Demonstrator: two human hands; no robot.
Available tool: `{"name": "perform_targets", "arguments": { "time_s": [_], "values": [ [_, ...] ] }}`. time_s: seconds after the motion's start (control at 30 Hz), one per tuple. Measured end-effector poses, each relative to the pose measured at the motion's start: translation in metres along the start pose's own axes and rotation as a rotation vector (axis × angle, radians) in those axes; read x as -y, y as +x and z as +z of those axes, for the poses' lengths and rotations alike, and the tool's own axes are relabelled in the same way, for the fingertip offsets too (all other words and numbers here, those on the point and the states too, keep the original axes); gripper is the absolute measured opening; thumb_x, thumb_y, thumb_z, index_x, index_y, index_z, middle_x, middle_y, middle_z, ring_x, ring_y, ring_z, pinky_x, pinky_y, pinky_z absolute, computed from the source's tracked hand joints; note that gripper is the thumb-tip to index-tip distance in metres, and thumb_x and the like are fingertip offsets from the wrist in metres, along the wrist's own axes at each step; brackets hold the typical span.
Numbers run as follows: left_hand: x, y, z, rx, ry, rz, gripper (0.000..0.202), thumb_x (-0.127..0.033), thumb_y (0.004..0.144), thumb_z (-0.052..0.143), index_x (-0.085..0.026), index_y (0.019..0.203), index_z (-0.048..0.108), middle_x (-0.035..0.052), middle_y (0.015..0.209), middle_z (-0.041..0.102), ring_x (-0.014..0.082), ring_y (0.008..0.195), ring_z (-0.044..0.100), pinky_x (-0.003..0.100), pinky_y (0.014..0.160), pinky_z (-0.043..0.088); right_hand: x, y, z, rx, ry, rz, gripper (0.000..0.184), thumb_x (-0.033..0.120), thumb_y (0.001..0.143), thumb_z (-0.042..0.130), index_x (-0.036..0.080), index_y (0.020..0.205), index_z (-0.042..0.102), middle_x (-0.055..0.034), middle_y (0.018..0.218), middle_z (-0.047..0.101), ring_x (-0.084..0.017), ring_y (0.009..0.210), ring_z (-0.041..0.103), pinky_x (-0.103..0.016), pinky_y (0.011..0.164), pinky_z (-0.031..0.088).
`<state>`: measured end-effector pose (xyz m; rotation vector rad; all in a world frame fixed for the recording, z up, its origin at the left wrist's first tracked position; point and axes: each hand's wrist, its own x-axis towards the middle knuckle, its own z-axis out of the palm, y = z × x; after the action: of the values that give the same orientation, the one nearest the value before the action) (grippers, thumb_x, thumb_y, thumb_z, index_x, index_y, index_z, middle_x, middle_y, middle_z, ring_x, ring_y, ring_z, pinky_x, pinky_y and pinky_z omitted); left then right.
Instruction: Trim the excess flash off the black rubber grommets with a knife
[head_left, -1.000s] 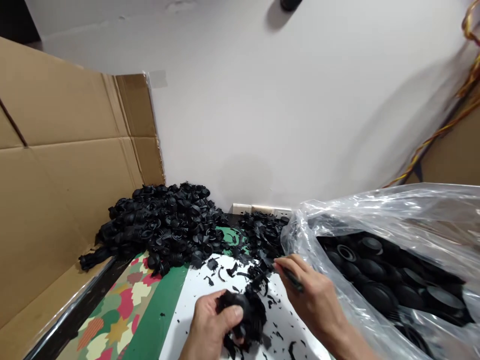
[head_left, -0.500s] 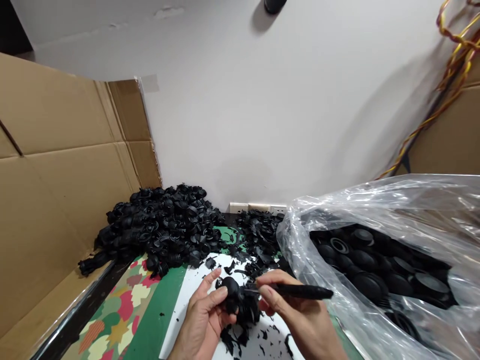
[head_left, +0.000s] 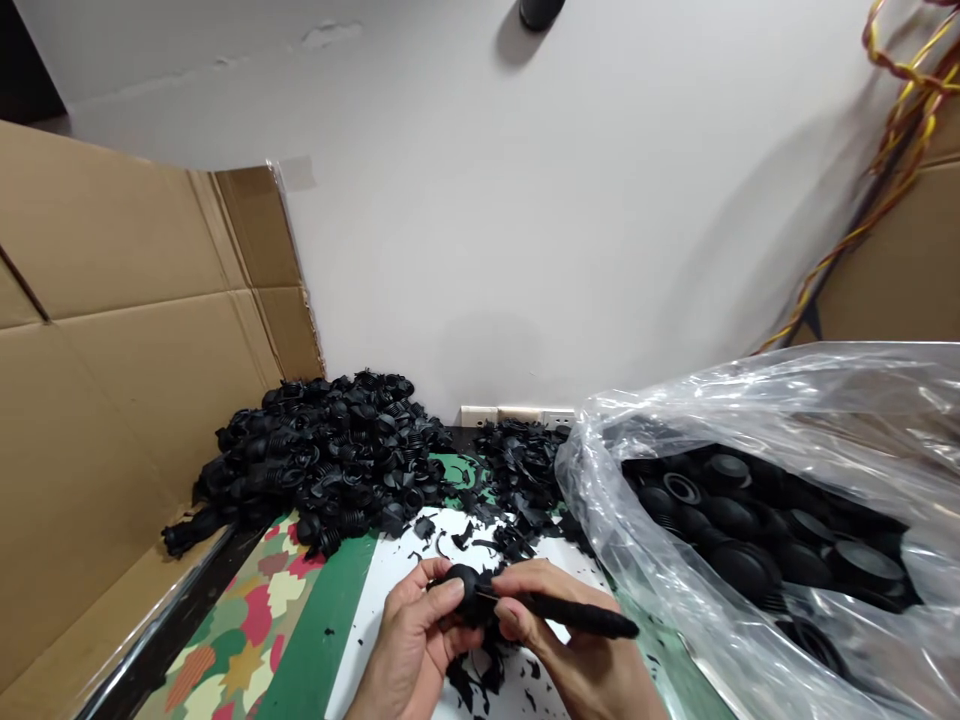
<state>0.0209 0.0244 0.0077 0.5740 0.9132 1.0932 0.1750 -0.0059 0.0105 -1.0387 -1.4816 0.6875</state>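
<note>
My left hand [head_left: 420,630] pinches a round black rubber part [head_left: 463,592] between thumb and fingers, over a white sheet [head_left: 375,610]. A black-handled craft knife [head_left: 574,612] is gripped in my right hand [head_left: 562,625], its thin blade pointing left and meeting the part's edge. The blade tip is partly hidden against the part. Black rubber scraps [head_left: 484,672] lie on the sheet under both hands.
A large heap of black rubber parts [head_left: 337,450] stands at back left, beside a cardboard panel [head_left: 142,330]. Trimmed black shavings [head_left: 521,460] are piled at the back middle. At right, a clear plastic bag [head_left: 600,430] holds several round black parts [head_left: 739,570].
The knife and my right hand have moved a little left and down, bringing the blade against the black part. My left hand still holds the part, which appears slightly turned.
</note>
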Motion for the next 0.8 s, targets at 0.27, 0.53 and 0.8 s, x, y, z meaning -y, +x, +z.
{"name": "perform_targets", "arguments": {
  "time_s": [0.27,0.53,0.8],
  "values": [
    [-0.001,0.001,-0.004,0.058,0.081,0.045,0.029,-0.013,0.057,0.074,-0.014,0.084,0.063,-0.0009,0.062,0.063,0.0074,0.046,0.051,0.017,0.042,0.038,-0.003,0.000,-0.006,0.067,-0.144,-0.252,0.009,0.018,0.084,0.056,0.023,0.089,0.060,-0.0033,0.080,0.066,-0.016,0.069,0.064,-0.024,0.061,0.052],
    [-0.004,-0.007,0.002,0.057,0.075,0.113,0.018,-0.011,0.055,0.076,-0.014,0.067,0.063,0.0005,0.057,0.064,0.0105,0.048,0.055,0.020,0.044,0.043,-0.006,-0.004,-0.002,0.101,-0.324,-0.401,0.017,0.014,0.088,0.042,0.019,0.092,0.058,-0.0050,0.072,0.060,-0.013,0.055,0.058,-0.021,0.047,0.045],
    [-0.010,-0.008,-0.007,0.058,-0.163,0.030,0.023,-0.011,0.060,0.078,-0.016,0.079,0.067,0.0048,0.068,0.069,0.0119,0.052,0.059,0.021,0.047,0.047,-0.005,0.016,-0.011,-0.038,-0.333,-0.222,0.023,0.026,0.089,0.046,0.019,0.071,0.059,-0.0034,0.062,0.060,-0.015,0.052,0.058,-0.024,0.047,0.045]
  ]
}}
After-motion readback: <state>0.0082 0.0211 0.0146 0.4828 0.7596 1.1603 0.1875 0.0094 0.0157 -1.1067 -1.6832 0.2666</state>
